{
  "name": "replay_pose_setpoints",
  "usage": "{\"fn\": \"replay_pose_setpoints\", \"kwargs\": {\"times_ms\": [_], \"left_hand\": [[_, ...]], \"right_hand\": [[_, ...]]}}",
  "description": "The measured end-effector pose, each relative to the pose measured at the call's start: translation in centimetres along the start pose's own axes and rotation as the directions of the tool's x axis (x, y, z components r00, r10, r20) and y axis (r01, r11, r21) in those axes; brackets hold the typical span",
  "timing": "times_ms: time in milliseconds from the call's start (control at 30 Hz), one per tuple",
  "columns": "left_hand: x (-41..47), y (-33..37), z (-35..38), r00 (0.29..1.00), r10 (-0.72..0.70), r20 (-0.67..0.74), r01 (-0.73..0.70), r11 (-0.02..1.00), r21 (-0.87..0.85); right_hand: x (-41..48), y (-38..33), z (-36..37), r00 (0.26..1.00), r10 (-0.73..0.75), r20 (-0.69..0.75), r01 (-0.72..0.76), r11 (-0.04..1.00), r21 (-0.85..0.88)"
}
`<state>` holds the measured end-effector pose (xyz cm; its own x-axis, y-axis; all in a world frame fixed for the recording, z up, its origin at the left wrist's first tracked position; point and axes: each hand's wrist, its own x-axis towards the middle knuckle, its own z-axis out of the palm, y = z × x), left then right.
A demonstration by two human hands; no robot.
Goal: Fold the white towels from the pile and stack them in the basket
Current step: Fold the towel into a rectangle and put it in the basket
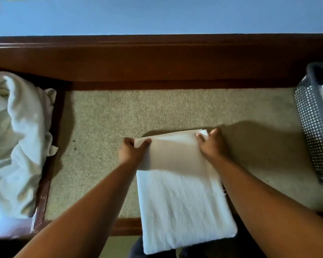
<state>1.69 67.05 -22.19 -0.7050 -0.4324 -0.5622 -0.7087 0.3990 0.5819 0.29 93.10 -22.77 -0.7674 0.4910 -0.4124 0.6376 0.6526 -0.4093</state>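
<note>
Grey perforated basket [313, 123] cut off right; crumpled pile [17, 136] cut off left. Left hand [131, 151] and right hand [213, 144] each pinch a far corner of the white towel [183, 202], flat on the speckled beige tabletop [101, 127].

Counts by kind
One left hand [131, 152], one right hand [212, 144]; one towel [183, 198] between them; one pile [17, 136] left of both; one basket [313, 123] right of both.

Head view, steeply downward, close over table [157, 108].
</note>
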Motion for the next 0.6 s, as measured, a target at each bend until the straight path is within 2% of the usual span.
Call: {"fn": "replay_pose_setpoints", "kwargs": {"times_ms": [67, 167, 233, 333, 400, 467, 500, 600], "left_hand": [[-0.7, 0.1, 0.0, 0.996, -0.029, 0.089, 0.026, 0.999, 0.032], [-1.8, 0.9, -1.4, 0.943, -0.058, 0.329, 0.146, 0.957, -0.250], [-3.3, 2.6, -3.1, 0.905, 0.070, 0.419, 0.100, 0.924, -0.369], [-6.4, 6.2, -6.4, 0.861, 0.334, 0.383, -0.089, 0.840, -0.535], [-9.4, 8.7, -9.0, 0.823, 0.486, 0.293, -0.234, 0.760, -0.606], [-12.7, 10.4, -11.6, 0.767, 0.619, 0.169, -0.410, 0.675, -0.613], [-14.3, 10.7, -12.6, 0.711, 0.693, 0.122, -0.512, 0.628, -0.586], [-17.3, 9.7, -13.8, 0.551, 0.834, 0.042, -0.765, 0.524, -0.373]], "right_hand": [[-1.0, 0.5, 0.0, 0.991, 0.073, 0.112, -0.088, 0.987, 0.132], [-2.4, 1.0, -1.4, 0.932, 0.024, 0.362, -0.172, 0.908, 0.383], [-3.2, -0.3, -3.6, 0.911, -0.029, 0.411, -0.187, 0.860, 0.475], [-4.6, -3.3, -9.1, 0.962, -0.151, 0.227, -0.009, 0.816, 0.578], [-6.2, -4.5, -13.8, 0.953, -0.286, 0.103, 0.147, 0.730, 0.667], [-7.8, -4.4, -17.9, 0.875, -0.483, -0.043, 0.368, 0.604, 0.707], [-8.5, -3.9, -19.6, 0.815, -0.569, -0.111, 0.478, 0.552, 0.683], [-10.3, -1.6, -22.6, 0.616, -0.745, -0.254, 0.741, 0.439, 0.508]]}}
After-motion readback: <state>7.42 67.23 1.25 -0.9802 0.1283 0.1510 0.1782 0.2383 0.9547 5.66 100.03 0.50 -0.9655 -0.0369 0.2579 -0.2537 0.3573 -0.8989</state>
